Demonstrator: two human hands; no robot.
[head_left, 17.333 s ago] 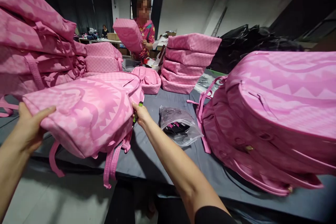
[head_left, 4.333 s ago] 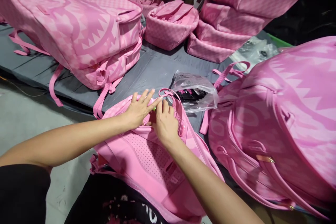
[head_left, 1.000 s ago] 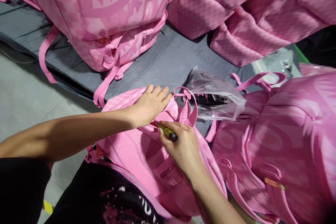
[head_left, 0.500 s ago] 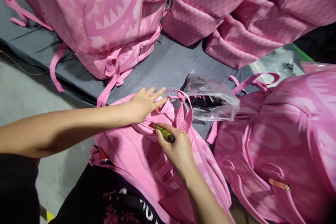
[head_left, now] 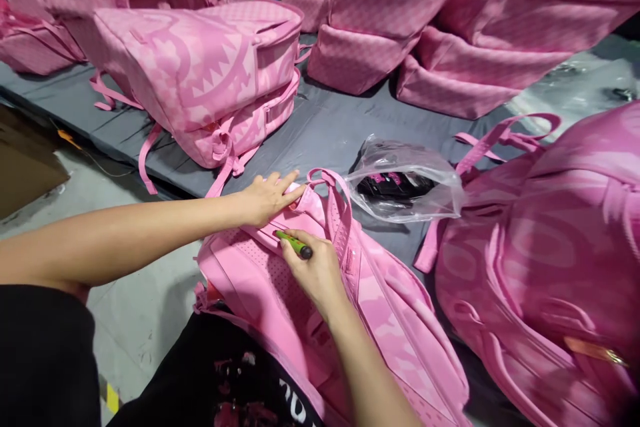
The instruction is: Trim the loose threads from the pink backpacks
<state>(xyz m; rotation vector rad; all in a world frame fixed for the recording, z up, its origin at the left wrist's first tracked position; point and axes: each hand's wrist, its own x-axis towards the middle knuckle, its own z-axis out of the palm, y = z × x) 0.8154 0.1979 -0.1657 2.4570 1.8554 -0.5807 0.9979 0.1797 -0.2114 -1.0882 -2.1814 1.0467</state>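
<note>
One pink patterned fabric backpack (head_left: pixel 395 327), back panel up, top end at the grey cloth-covered worktop (head_left: pixel 325 120), body over the person's black-clothed lap (head_left: pixel 195 363), probably for support at an easy slope. Left hand (head_left: pixel 267 200), spread, with no clear grip, lies across the top, seemingly steadying the fabric; right hand (head_left: pixel 316 273) pinches a slim green pen-like tool (head_left: pixel 295 245) with black end, angled for fine control. One clear, open-mouthed plastic bag (head_left: pixel 447 195) of black items (head_left: pixel 400 185), beside it, presumably within reach.
</note>
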